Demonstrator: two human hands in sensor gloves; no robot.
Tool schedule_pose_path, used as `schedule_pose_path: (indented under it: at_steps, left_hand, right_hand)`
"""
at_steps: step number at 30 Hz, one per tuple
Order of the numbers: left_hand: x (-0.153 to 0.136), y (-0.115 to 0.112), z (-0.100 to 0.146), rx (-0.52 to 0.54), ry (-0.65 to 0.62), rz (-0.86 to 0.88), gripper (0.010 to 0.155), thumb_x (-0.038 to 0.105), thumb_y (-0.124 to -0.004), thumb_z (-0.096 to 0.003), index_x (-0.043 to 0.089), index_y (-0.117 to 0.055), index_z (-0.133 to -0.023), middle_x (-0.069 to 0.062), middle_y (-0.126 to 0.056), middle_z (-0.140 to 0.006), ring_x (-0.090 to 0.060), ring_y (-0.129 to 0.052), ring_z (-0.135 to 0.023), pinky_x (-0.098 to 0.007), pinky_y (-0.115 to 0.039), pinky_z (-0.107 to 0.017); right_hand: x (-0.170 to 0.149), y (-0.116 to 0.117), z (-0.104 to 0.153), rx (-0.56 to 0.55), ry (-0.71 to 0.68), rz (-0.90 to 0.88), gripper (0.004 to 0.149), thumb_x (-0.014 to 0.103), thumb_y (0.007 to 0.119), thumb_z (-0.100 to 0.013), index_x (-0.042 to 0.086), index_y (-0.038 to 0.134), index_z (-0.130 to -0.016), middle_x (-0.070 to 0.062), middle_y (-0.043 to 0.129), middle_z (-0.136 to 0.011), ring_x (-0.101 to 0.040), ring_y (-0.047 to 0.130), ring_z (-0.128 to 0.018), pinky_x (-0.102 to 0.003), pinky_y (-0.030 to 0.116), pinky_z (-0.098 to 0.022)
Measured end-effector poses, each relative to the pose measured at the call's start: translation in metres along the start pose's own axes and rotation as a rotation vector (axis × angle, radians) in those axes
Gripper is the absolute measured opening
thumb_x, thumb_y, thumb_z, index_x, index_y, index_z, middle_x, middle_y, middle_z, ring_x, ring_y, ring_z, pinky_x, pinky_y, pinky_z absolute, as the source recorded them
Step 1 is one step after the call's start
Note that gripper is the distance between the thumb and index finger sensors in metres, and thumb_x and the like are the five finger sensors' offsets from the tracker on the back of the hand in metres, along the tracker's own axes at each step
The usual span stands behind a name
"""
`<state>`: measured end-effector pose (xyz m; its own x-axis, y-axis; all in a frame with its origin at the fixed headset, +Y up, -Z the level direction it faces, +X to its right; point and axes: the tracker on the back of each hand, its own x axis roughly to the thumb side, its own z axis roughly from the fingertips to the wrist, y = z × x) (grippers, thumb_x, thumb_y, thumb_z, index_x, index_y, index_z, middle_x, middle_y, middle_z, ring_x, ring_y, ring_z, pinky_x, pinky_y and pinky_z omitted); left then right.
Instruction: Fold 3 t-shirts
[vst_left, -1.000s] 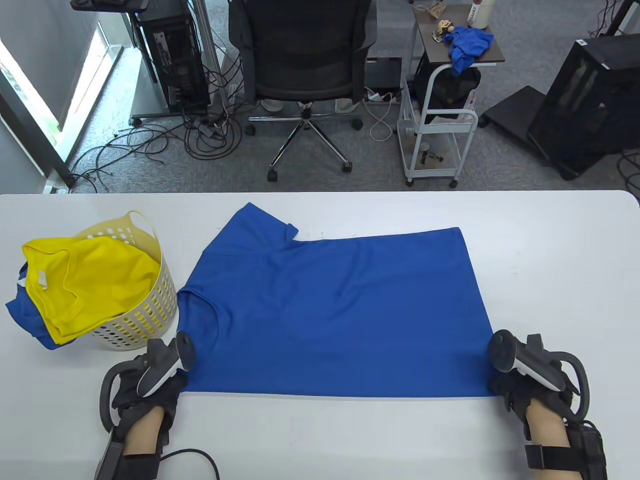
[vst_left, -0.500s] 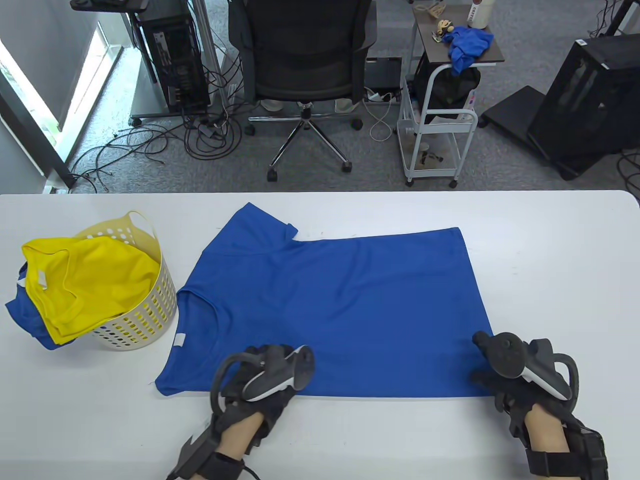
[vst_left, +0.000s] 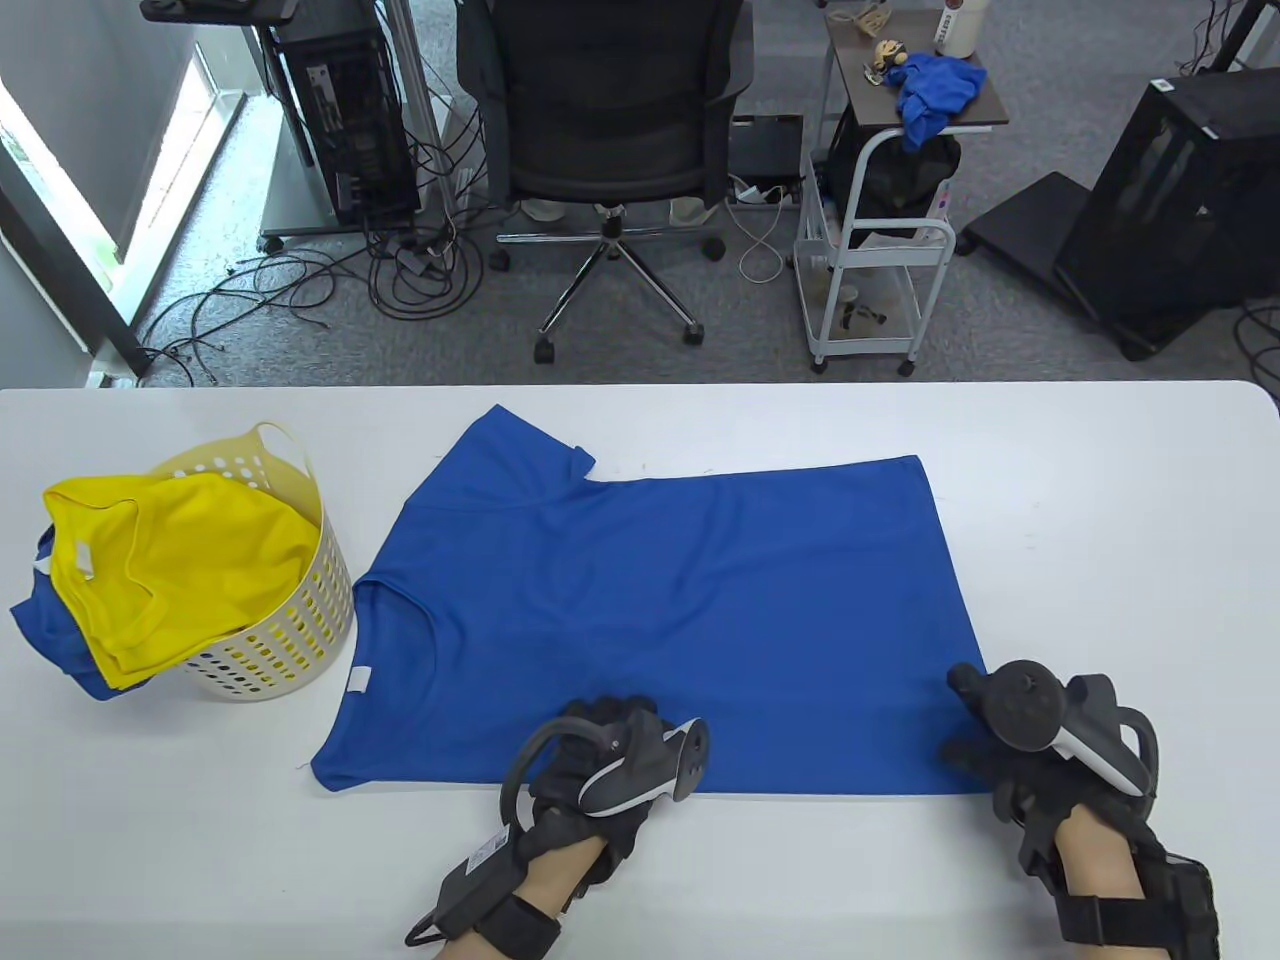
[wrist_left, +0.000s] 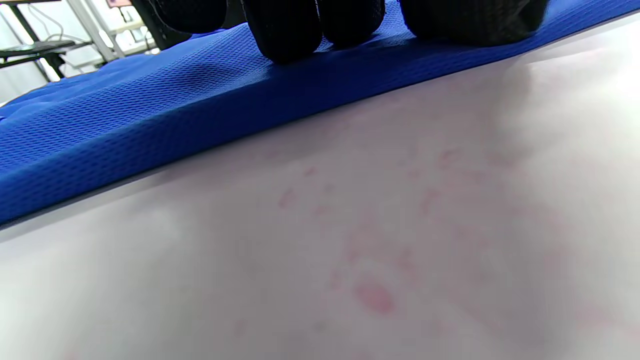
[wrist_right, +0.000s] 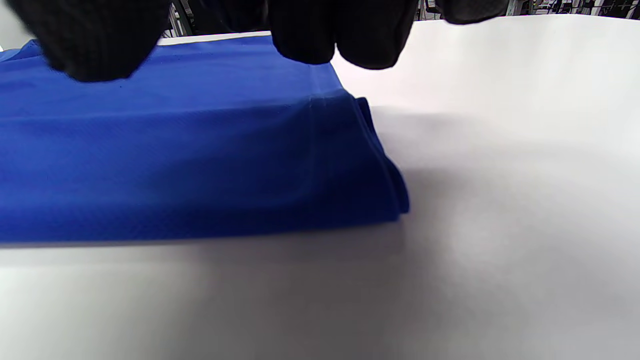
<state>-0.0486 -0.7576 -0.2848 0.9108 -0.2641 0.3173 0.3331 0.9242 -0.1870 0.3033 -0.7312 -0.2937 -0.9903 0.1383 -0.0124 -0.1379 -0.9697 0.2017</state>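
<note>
The blue t-shirt (vst_left: 660, 620) lies spread across the centre of the white table (vst_left: 1100, 500). The left hand (vst_left: 600, 770) rests fingers-down on its lower fold edge at bottom centre. The right hand (vst_left: 1030, 760) rests on the shirt's lower-right corner; whether either hand grips cloth is unclear.

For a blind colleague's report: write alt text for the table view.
A blue t-shirt lies spread on a white table, with the gloved left hand at its near folded edge and the right hand at its near right corner. A perforated basket at left holds a yellow shirt.
</note>
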Motion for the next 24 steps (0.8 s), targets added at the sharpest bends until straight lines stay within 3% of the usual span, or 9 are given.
schedule_pose_path:
  at_steps: [4, 7, 9, 16, 21, 24]
  left_hand:
    - [0.001, 0.002, 0.005, 0.040, -0.009, -0.030, 0.048, 0.053, -0.070, -0.0409, 0.050, -0.064, -0.089, 0.010, -0.061, -0.108, -0.017, -0.071, -0.099, -0.052, -0.060, -0.078]
    - [-0.001, 0.004, 0.009, -0.035, -0.026, 0.016, 0.059, 0.061, -0.069, -0.0372, 0.045, -0.063, -0.094, 0.007, -0.060, -0.110, -0.020, -0.070, -0.100, -0.053, -0.059, -0.078]
    - [0.001, 0.003, 0.011, -0.025, -0.032, 0.000, 0.063, 0.061, -0.073, -0.0359, 0.044, -0.062, -0.095, 0.007, -0.060, -0.110, -0.021, -0.069, -0.101, -0.054, -0.059, -0.078]
    - [0.011, 0.004, 0.008, 0.083, 0.009, -0.074, 0.043, 0.053, -0.076, -0.0374, 0.043, -0.072, -0.079, 0.013, -0.071, -0.100, -0.014, -0.079, -0.093, -0.050, -0.064, -0.076]
    - [0.010, 0.007, 0.007, 0.124, -0.001, -0.068, 0.040, 0.051, -0.078, -0.0377, 0.040, -0.077, -0.077, 0.015, -0.075, -0.097, -0.012, -0.082, -0.090, -0.050, -0.064, -0.076]
    - [0.005, 0.021, 0.008, 0.189, 0.032, -0.087, 0.040, 0.051, -0.079, -0.0378, 0.038, -0.079, -0.076, 0.016, -0.078, -0.094, -0.011, -0.085, -0.088, -0.049, -0.066, -0.075]
  right_hand:
    - [0.002, -0.001, 0.001, -0.010, -0.009, 0.000, 0.075, 0.047, 0.083, -0.037, 0.026, 0.051, -0.102, -0.010, 0.062, -0.105, -0.043, 0.066, -0.095, -0.069, 0.048, -0.070]
    - [0.002, -0.001, 0.002, -0.017, -0.015, -0.007, 0.075, 0.047, 0.082, -0.037, 0.025, 0.052, -0.102, -0.010, 0.063, -0.105, -0.043, 0.066, -0.095, -0.069, 0.048, -0.070]
    - [0.002, 0.000, 0.001, -0.010, -0.014, -0.003, 0.075, 0.047, 0.082, -0.037, 0.025, 0.052, -0.102, -0.010, 0.063, -0.105, -0.043, 0.066, -0.095, -0.069, 0.048, -0.070]
    - [0.003, 0.002, -0.001, 0.000, -0.011, 0.004, 0.075, 0.047, 0.082, -0.037, 0.025, 0.052, -0.102, -0.010, 0.062, -0.105, -0.043, 0.066, -0.095, -0.069, 0.047, -0.070]
    - [0.008, 0.002, 0.000, -0.014, -0.022, 0.023, 0.075, 0.047, 0.082, -0.037, 0.026, 0.052, -0.102, -0.010, 0.062, -0.105, -0.043, 0.065, -0.095, -0.069, 0.047, -0.070]
    - [0.016, -0.008, 0.004, -0.057, -0.051, 0.006, 0.074, 0.048, 0.082, -0.038, 0.026, 0.053, -0.102, -0.010, 0.063, -0.106, -0.044, 0.066, -0.095, -0.069, 0.048, -0.070]
